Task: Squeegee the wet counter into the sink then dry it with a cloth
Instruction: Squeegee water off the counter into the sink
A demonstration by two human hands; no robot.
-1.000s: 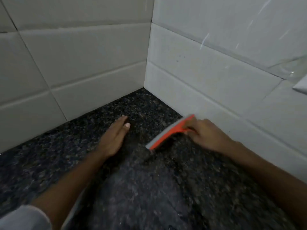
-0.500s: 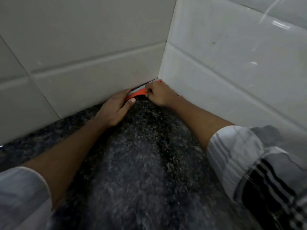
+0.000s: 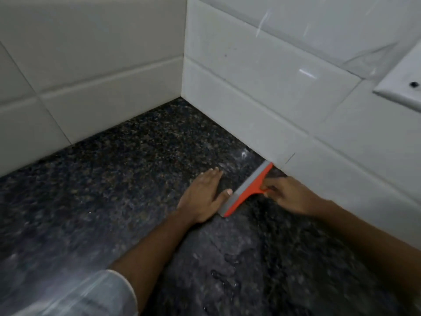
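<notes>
An orange squeegee (image 3: 247,190) with a grey blade rests blade-down on the dark speckled granite counter (image 3: 114,190), one end touching the right tiled wall. My right hand (image 3: 289,196) grips its short handle from the right. My left hand (image 3: 205,197) lies flat on the counter just left of the blade, fingers together, thumb tip touching the blade's edge. Water beads (image 3: 227,270) and a wet sheen show on the counter nearer to me. Neither a sink nor a cloth appears in the head view.
White tiled walls (image 3: 91,65) meet in a corner (image 3: 184,96) at the back of the counter. A white switch plate (image 3: 403,83) sticks out from the right wall at upper right. My pale sleeve (image 3: 91,295) fills the lower left.
The squeegee has come back from the wall corner toward me along the right wall. My left hand moved with it, staying beside the blade.
</notes>
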